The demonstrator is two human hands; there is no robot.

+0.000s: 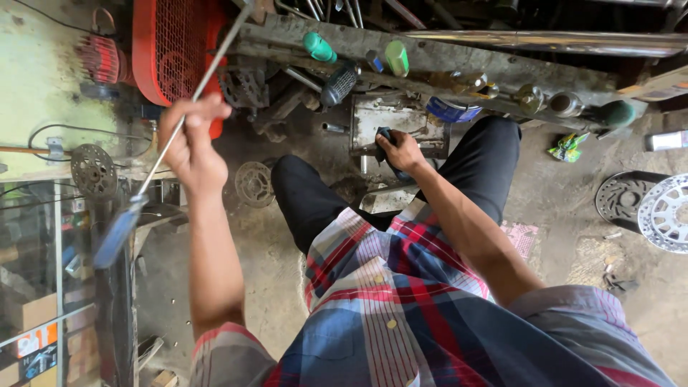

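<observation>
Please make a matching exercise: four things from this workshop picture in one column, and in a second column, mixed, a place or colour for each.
Things:
1. long screwdriver
2. left hand
3. right hand
4. green wrapper

Places:
A. on the floor at the right
B. on a dark tool by the metal box
C. blue handle, held by its shaft
D. raised, closed round a thin shaft

Pairs: 1-C, 2-D, 3-B, 4-A

Red, blue and white plaid shirt; black trousers; blue-handled screwdriver.

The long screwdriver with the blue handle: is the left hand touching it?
Touching. The head view shows the left hand closed around the metal shaft of the long screwdriver, with the blue handle hanging below the fist.
</observation>
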